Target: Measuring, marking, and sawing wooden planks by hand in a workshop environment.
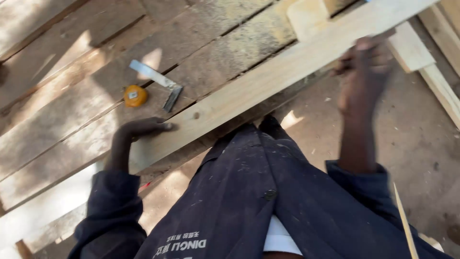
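Pale plank [249, 91] running lower-left to upper-right, left hand [136, 132] fingers clamped on it, right hand [364, 72] fingers gripping its edge

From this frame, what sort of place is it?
Likely a carpentry workshop: both hands, left hand and right hand, hold a pale timber plank over a rough plank workbench bearing a try square and yellow tape measure.
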